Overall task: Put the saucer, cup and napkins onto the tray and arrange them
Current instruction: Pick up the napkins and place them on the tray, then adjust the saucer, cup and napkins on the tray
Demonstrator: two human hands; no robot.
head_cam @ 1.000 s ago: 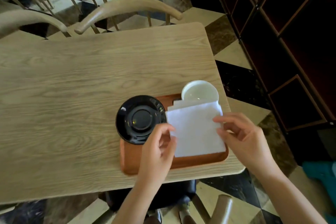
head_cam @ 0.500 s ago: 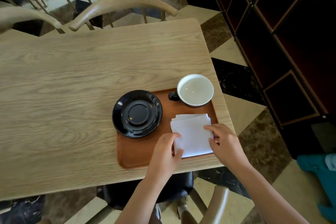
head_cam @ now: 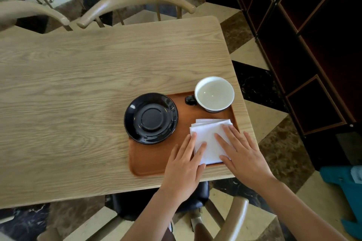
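A brown wooden tray (head_cam: 154, 162) lies at the table's near right corner. A black saucer (head_cam: 151, 118) rests on its far left part, overhanging the left rim. The cup (head_cam: 214, 94), white inside with a dark handle pointing left, stands at the tray's far right corner. A stack of white napkins (head_cam: 208, 135) lies flat on the tray's near right part. My left hand (head_cam: 185, 164) lies flat with fingertips on the stack's left edge. My right hand (head_cam: 242, 154) presses flat on the stack's right side, fingers spread.
The light wooden table (head_cam: 78, 94) stretches left and far. Two curved chair backs (head_cam: 135, 2) stand at the far edge, another chair (head_cam: 233, 219) below me. A dark wooden shelf unit (head_cam: 313, 45) lines the right. A teal object (head_cam: 344, 188) sits on the floor.
The napkins went from being held above the tray to lying flat on its near right part. Both hands have flattened onto the stack.
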